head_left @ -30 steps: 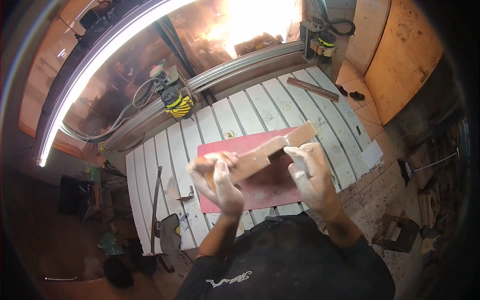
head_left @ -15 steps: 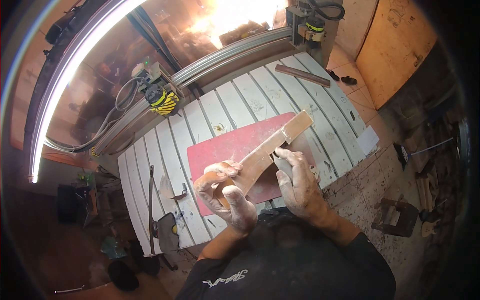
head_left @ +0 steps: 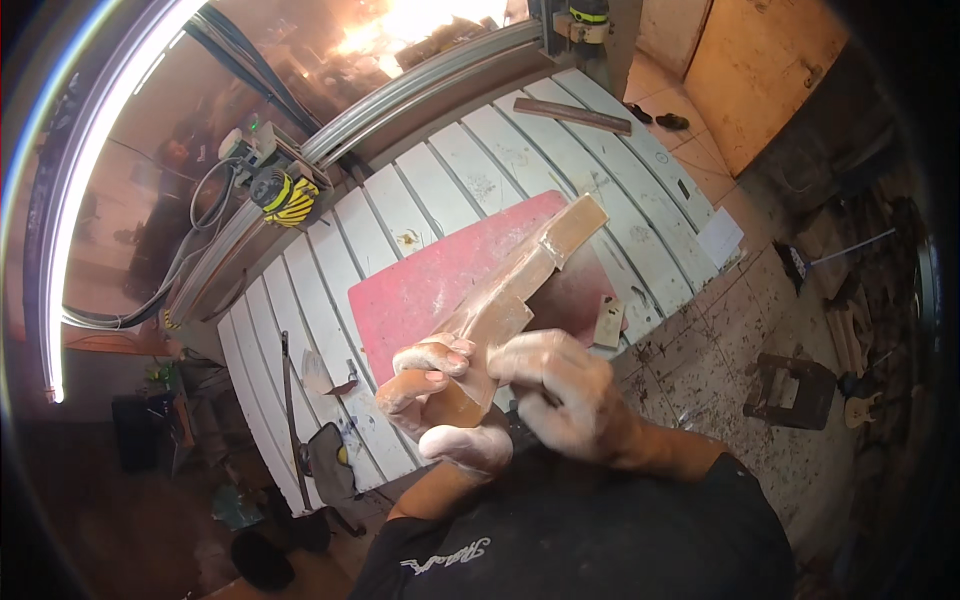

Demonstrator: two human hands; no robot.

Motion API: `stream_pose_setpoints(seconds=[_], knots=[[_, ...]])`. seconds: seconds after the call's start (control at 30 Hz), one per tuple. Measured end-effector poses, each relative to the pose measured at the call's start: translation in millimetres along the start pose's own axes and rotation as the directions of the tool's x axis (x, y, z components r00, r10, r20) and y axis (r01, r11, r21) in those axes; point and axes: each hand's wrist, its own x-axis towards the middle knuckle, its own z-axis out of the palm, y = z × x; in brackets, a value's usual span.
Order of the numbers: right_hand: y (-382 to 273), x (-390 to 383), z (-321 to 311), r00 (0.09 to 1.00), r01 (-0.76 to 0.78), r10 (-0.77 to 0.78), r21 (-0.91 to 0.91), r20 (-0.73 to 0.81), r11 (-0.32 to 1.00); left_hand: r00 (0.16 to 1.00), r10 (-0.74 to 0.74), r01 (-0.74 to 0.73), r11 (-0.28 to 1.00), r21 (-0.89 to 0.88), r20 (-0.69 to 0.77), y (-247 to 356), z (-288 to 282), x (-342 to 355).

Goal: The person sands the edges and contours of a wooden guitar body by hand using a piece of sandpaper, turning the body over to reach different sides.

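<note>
My left hand (head_left: 445, 400) is wrapped round the near end of a long shaped piece of wood (head_left: 510, 285), dusted pale. The wood tilts away to the right, with a narrower squared tip and a step along its side. Close against the wood's right side is my right hand (head_left: 565, 390), its fingers curled and blurred by motion. Whatever it may pinch is hidden. Both hands are coated in pale dust. Below the wood lies a red board (head_left: 420, 275), and a small pale plate with dark holes (head_left: 608, 320) rests at the board's right corner.
The white slatted table (head_left: 450, 180) carries a dark wooden strip (head_left: 572, 115) at the back, a thin dark bar (head_left: 292, 420) and a scraper-like blade (head_left: 330, 375) on the left. A machine head with yellow-black stripes (head_left: 290, 200) hangs on a metal rail behind. A dark stool (head_left: 790, 390) stands right.
My right hand has moved back along the wood toward my left hand, its fingers curling in. The small pale plate shows more fully. The whole view has shifted slightly.
</note>
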Motion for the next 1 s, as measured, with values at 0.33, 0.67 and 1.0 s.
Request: stream_pose_setpoints(seconds=[0.33,0.67,1.0], knots=[[14.9,-13.4,5.0,0.993,0.105,-0.098,0.117,-0.062,0.988,0.999,-0.034,0.040,0.984,-0.174,0.037,2.0,-10.1,-8.5],[15.3,-19.9,3.9,0.996,-0.079,0.082,0.079,-0.031,0.994,0.996,-0.051,0.061,0.989,-0.134,0.072,7.1,-4.6,-7.9],[-6.8,-15.2,3.6,0.999,0.035,-0.035,0.262,-0.003,0.964,0.990,0.113,-0.087,0.962,-0.258,0.088,-16.2,-10.0,0.4]])
